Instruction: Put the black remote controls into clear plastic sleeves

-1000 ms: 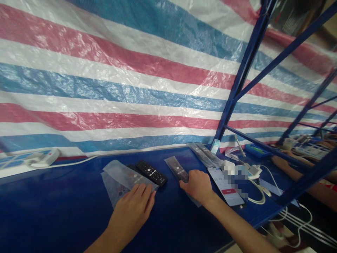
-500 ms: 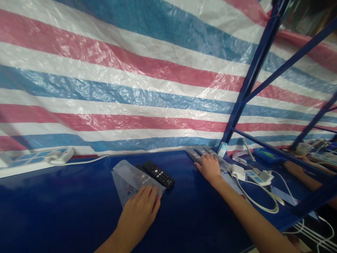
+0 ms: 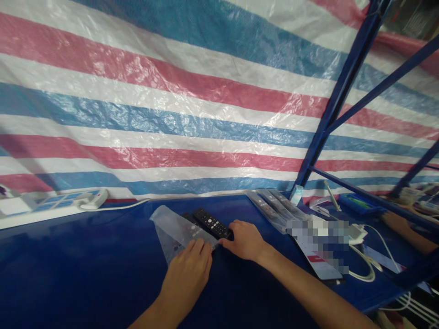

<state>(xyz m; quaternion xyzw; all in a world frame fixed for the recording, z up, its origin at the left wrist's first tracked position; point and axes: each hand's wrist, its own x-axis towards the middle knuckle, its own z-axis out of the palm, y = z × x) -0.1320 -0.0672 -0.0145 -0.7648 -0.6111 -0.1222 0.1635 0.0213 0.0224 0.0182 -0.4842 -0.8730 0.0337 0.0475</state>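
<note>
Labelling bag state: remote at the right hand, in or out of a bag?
Out: the black remote at the right hand shows bare, no film over its visible part.

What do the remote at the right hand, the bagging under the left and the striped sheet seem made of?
Remote: likely black plastic, fairly matte; its face shows little shine. Bagging: probably thin frosted plastic film; dark shapes show hazily through. Striped sheet: apparently glossy plastic, perhaps woven, with wrinkles and glints.

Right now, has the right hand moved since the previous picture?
Yes: the right hand moved left, farther from the blue post, to the uncovered remote.
</note>
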